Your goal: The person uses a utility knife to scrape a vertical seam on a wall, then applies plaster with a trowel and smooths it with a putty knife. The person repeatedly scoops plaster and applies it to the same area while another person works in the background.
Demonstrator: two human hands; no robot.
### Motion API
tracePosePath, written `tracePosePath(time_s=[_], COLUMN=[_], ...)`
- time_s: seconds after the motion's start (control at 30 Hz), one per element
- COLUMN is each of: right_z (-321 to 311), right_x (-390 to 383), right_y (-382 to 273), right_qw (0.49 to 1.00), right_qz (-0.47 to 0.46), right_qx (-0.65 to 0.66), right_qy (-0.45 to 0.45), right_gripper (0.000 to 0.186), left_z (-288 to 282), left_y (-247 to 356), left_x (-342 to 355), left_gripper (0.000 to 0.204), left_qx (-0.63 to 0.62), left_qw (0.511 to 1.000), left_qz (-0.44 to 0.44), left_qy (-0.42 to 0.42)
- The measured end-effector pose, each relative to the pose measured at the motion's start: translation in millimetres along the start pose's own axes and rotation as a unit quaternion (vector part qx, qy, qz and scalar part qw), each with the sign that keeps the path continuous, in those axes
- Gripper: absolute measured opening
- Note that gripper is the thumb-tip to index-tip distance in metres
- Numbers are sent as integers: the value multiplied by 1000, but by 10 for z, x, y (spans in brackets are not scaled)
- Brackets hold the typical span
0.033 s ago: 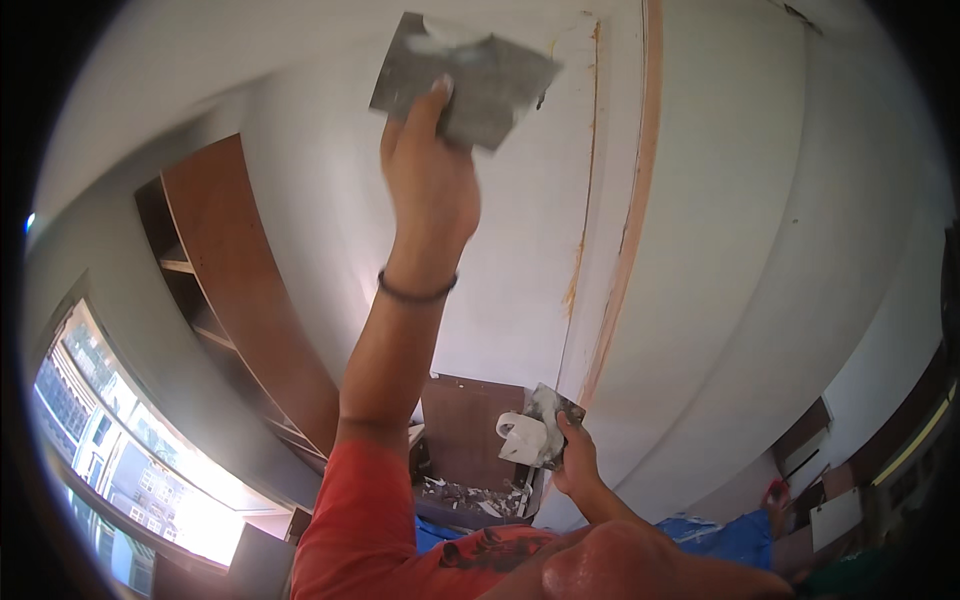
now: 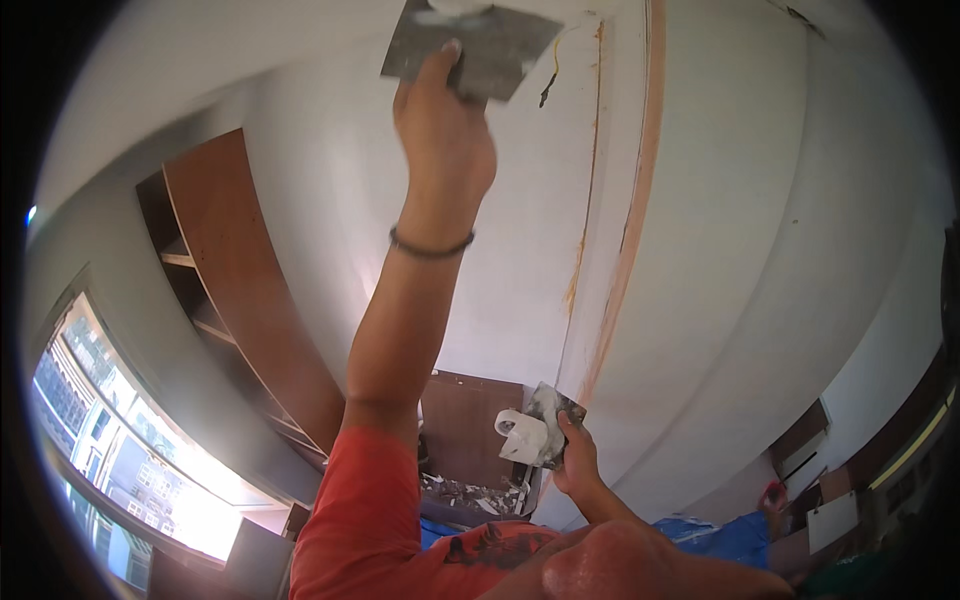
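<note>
My left hand (image 2: 445,150) is raised high, fingers closed on a flat grey metal putty blade (image 2: 500,50) with white paste near its upper edge. Its thumb presses on the near face; whether the blade touches the white wall (image 2: 500,270) I cannot tell. Lower down, my right hand (image 2: 578,462) grips a second putty blade (image 2: 572,408), smeared with white paste. A curled white piece, like a tape roll or strip (image 2: 525,435), sits against that blade's left side. A dark band circles my left wrist.
A yellow wire (image 2: 556,65) with a dark end sticks out of the wall. Right of it runs a tall wooden strip (image 2: 632,220). A brown shelf unit (image 2: 235,250) and a bright window (image 2: 150,470) stand left. Debris (image 2: 475,493) lies by a brown panel (image 2: 470,420) below.
My left hand and its blade have moved up and slightly right, uncovering more of the hanging wire. My right hand stays nearly where it was.
</note>
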State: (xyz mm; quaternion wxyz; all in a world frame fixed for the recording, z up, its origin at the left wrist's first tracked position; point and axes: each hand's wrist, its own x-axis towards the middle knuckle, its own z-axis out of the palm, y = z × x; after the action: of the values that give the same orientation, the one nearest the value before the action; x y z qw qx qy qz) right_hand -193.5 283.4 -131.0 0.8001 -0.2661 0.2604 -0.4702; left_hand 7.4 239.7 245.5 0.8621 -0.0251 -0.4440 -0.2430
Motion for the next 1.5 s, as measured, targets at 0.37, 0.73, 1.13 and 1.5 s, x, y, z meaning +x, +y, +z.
tracePosePath(time_s=[0.37, 0.73, 1.13, 1.5], right_z=[75, -112, -35, 5], right_x=[3, 50, 55, 38], right_y=[-28, -75, -88, -75], right_qw=[999, 998, 999, 999], right_qz=[-35, -40, -25, -29], right_qx=[-15, 13, 6, -4], right_qy=[6, 46, 27, 17], right_gripper=[34, 34, 36, 38], left_z=[510, 409, -258, -553], left_y=[78, -562, 37, 821], left_x=[1914, 1725, 2093, 3119], left_gripper=[26, 25, 20, 16], left_qx=[-13, -87, 31, 88], left_qw=[984, 989, 986, 987], left_qz=[9, 46, 45, 52], left_qy=[175, 112, 159, 125])
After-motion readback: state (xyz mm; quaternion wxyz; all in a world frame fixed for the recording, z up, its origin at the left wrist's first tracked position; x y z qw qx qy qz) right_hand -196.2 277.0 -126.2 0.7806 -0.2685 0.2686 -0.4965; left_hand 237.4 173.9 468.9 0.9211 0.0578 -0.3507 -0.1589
